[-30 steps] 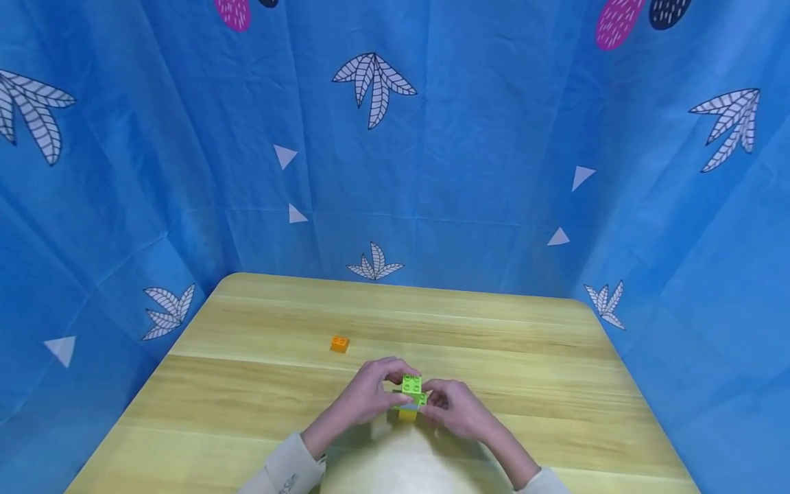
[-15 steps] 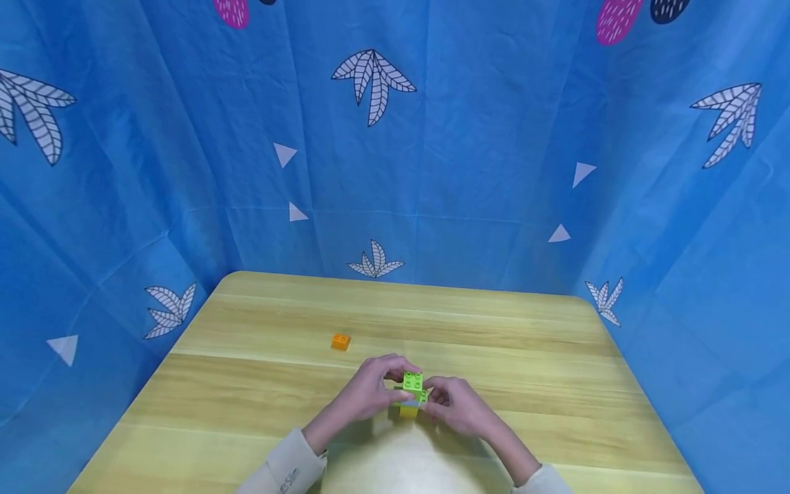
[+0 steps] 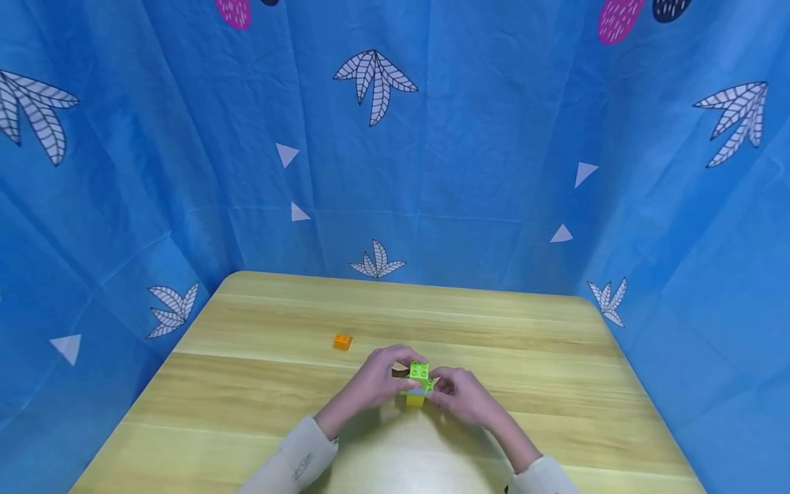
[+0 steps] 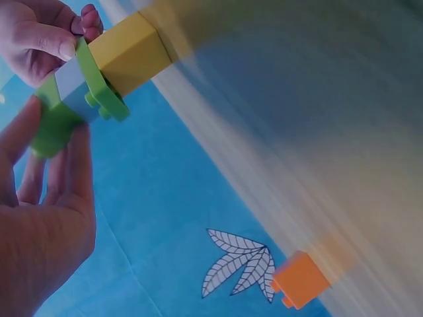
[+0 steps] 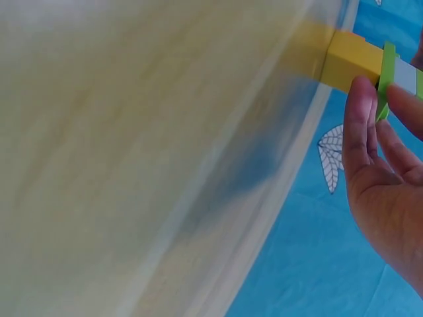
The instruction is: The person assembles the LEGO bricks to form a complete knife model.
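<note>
A small stack of toy building bricks stands near the table's front middle. A yellow brick (image 4: 132, 54) forms its base, topped by a wider green plate (image 4: 99, 82), a grey-blue brick (image 4: 71, 84) and a lime green brick (image 3: 419, 369). My left hand (image 3: 378, 379) grips the lime brick from the left, thumb in front and fingers behind. From the right, my right hand (image 3: 467, 398) pinches the projecting end of the green plate between thumb and fingers. In the head view the fingers partly cover the middle layers.
A lone orange brick (image 3: 342, 342) lies on the wooden table (image 3: 259, 384), behind and left of the stack. Blue patterned curtain (image 3: 481, 171) surrounds the table's back and sides.
Both hands and the stack have shifted slightly away from me and to the right. Each hand keeps its hold, and the orange brick stays in place.
</note>
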Demonstrator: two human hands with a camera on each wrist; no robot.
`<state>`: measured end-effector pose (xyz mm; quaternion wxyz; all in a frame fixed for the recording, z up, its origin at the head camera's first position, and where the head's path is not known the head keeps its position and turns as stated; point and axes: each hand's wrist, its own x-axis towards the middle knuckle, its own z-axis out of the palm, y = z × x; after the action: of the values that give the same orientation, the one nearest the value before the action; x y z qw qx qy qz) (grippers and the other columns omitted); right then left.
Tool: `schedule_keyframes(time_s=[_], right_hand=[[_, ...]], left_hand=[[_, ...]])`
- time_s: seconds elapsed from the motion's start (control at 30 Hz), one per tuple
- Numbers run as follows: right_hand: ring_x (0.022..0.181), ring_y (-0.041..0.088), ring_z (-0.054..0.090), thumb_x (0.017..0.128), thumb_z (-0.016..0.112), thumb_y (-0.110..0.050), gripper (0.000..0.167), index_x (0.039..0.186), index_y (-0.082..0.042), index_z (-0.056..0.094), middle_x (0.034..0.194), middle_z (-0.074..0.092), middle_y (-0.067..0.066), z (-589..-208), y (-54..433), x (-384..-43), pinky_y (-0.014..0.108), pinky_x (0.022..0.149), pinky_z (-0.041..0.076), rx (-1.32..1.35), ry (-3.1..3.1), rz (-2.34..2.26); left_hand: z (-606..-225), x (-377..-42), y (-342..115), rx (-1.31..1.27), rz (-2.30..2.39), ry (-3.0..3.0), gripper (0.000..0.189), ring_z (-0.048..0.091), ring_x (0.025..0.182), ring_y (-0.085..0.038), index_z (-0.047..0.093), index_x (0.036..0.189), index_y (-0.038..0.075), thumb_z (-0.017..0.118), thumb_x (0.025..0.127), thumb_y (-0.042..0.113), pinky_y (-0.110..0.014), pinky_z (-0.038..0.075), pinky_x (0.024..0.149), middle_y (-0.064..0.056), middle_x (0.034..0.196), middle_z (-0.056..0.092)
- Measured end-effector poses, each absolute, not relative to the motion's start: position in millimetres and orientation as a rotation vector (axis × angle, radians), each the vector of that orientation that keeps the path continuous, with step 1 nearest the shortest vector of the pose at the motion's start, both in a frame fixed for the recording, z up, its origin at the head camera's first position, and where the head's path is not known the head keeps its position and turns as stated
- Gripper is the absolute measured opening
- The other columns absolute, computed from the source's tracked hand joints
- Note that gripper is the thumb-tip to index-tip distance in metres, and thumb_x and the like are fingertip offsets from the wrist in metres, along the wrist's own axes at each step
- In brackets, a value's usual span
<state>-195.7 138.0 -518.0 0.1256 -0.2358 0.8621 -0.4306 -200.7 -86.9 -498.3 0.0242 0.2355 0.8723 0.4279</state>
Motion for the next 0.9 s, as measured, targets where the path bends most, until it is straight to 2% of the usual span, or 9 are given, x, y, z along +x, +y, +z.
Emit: schedule_keyframes(time_s=[0.17,0.37,0.5,0.7,0.8,0.9], right_hand=[[0.076,0.018,0.069,0.096,0.070,-0.008,0.042,0.131,0.012,0.058,0.091,0.072,0.007,-520.4,138.9,-200.8,0.023,0.066,0.059,-0.677,2.510,-1.260],[0.074,0.019,0.069,0.097,0.069,-0.008,0.042,0.132,0.013,0.058,0.089,0.071,0.007,-520.5,139.6,-203.4,0.028,0.065,0.061,-0.683,2.496,-1.280],[0.074,0.019,0.069,0.097,0.068,-0.007,0.042,0.132,0.013,0.058,0.089,0.071,0.007,-519.9,140.3,-203.9,0.028,0.064,0.061,-0.685,2.500,-1.271],[0.074,0.020,0.069,0.096,0.070,-0.006,0.043,0.131,0.015,0.057,0.090,0.070,0.010,-518.8,140.1,-204.3,0.028,0.065,0.062,-0.660,2.503,-1.287],[0.074,0.020,0.069,0.095,0.070,-0.004,0.043,0.131,0.015,0.057,0.091,0.070,0.010,-518.2,139.4,-203.7,0.028,0.066,0.062,-0.636,2.491,-1.306],[0.075,0.019,0.068,0.095,0.070,-0.005,0.044,0.132,0.015,0.056,0.092,0.070,0.010,-517.7,138.7,-203.3,0.028,0.066,0.062,-0.632,2.490,-1.301]], left_hand=[[-498.6,-204.5,-85.5,0.725,1.338,2.672,0.036,0.066,0.106,-0.012,0.073,0.121,0.024,0.084,0.087,0.016,-0.022,0.058,0.090,0.007,0.117,0.073],[-498.3,-205.1,-85.2,0.751,1.351,2.669,0.039,0.066,0.109,-0.013,0.072,0.124,0.022,0.083,0.088,0.014,-0.024,0.057,0.095,0.006,0.121,0.072],[-499.4,-206.9,-88.3,0.826,1.369,2.614,0.046,0.066,0.114,-0.015,0.068,0.132,0.018,0.083,0.088,0.016,-0.029,0.057,0.100,0.002,0.129,0.069],[-494.9,-213.7,-109.9,0.790,1.422,2.594,0.064,0.063,0.124,-0.021,0.055,0.148,0.024,0.082,0.090,0.031,-0.042,0.053,0.110,-0.005,0.142,0.064],[-494.9,-223.0,-131.4,0.715,1.463,2.681,0.064,0.063,0.125,-0.024,0.055,0.148,0.022,0.081,0.091,0.030,-0.046,0.052,0.110,-0.009,0.142,0.063],[-496.3,-232.8,-156.3,0.597,1.472,2.783,0.062,0.061,0.127,-0.028,0.056,0.147,0.017,0.081,0.091,0.021,-0.049,0.051,0.111,-0.010,0.143,0.062]])
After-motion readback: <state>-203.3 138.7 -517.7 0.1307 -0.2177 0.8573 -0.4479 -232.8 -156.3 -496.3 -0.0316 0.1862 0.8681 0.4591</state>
